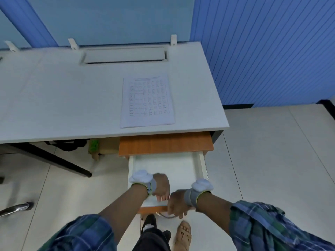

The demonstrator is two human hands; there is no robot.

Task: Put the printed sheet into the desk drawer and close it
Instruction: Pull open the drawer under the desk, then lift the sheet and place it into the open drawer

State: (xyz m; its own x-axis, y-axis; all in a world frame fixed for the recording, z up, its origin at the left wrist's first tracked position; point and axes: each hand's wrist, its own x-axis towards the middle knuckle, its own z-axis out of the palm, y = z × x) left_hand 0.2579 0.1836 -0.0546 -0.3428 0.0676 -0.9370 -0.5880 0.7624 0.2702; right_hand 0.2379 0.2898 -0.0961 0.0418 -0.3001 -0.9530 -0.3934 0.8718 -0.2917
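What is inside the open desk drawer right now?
The drawer shows only its bare pale bottom; the printed sheet lies on the desk. The left hand and right hand cover its front edge.

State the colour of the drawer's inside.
White, clearest in the head view; the drawer sits open beneath an orange-brown cabinet top.

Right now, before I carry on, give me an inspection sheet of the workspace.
Surface: white desk, mostly bare.
Job's things: printed sheet flat on the desk, near the front edge; drawer pulled open below it, its visible inside bare.
Clutter: cardboard box and dark bag under the desk.
Grippers: left hand on the drawer's front edge; right hand at the drawer front; neither holds the sheet.
Cables: nothing seen; cable tray lid shut.
Surroundings: blue partition, tiled floor, chair leg.
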